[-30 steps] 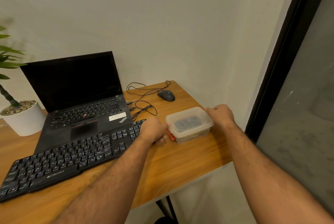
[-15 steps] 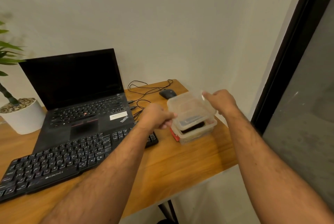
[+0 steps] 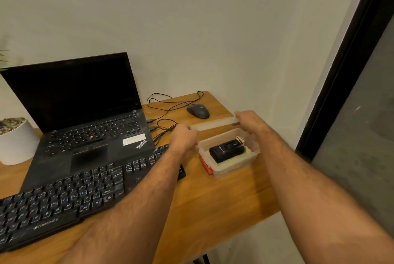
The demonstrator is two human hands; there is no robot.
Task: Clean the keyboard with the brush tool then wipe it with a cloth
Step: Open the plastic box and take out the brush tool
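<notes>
Holding the lid (image 3: 213,125) now lifted clear of the tub (image 3: 229,153), left hand (image 3: 183,139) and right hand (image 3: 249,120) gripping its ends; black tool (image 3: 226,150) exposed inside, keyboard (image 3: 70,195) unmoved on bench (image 3: 213,199).

The table (image 3: 213,204) is warm, grained wood with a soft sheen. The container (image 3: 231,160) and its lid (image 3: 213,125) are cloudy, translucent plastic. The keyboard (image 3: 70,197) is matt black plastic (dusty, its keys speckled pale). The laptop (image 3: 85,136) has a matt, smudged deck under a glossy dark screen. The mouse (image 3: 198,111) looks smooth and matt.
</notes>
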